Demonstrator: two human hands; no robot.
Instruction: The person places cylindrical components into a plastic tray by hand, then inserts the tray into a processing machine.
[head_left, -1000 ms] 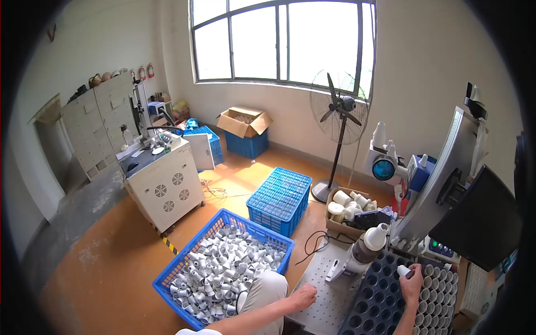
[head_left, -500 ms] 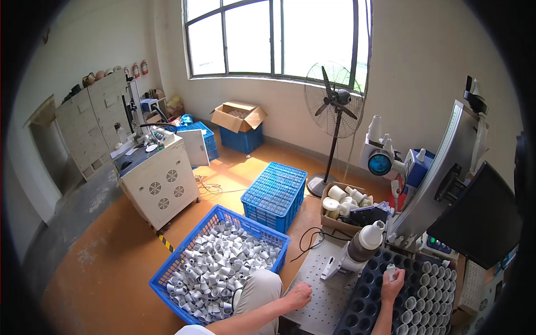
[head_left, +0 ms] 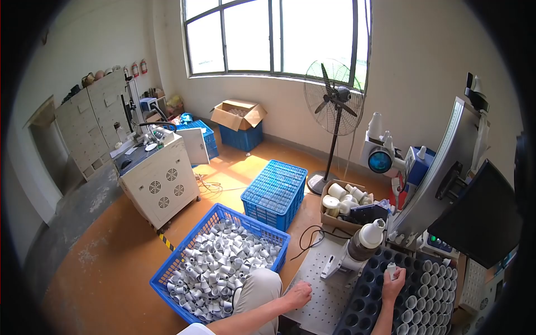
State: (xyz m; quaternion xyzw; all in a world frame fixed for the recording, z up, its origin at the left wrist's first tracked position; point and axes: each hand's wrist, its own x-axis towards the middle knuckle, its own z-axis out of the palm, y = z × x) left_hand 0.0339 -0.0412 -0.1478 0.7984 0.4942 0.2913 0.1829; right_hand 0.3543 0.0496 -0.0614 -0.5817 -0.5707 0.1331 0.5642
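My left hand [head_left: 300, 294] is a loose fist at the left edge of a perforated metal plate [head_left: 318, 285], with no part showing from it. My right hand [head_left: 393, 286] grips a small white plastic fitting [head_left: 391, 269], upright between thumb and fingers, above a black tray [head_left: 357, 304] with round holes. Rows of white cup-shaped fittings [head_left: 429, 293] fill the tray's right side. On the plate stands a fixture [head_left: 364, 245] with a dark cylinder and a white stepped cone on top. Beside my knee, a blue basket [head_left: 220, 211] is heaped with grey-white fittings [head_left: 223, 265].
A lens head [head_left: 379, 162] and a tilted monitor [head_left: 474, 215] stand over the bench's right side. Behind the plate sits a cardboard box [head_left: 340, 223] of white parts. A blue crate [head_left: 273, 195], a floor fan [head_left: 335, 100] and a white cabinet [head_left: 162, 184] stand farther off.
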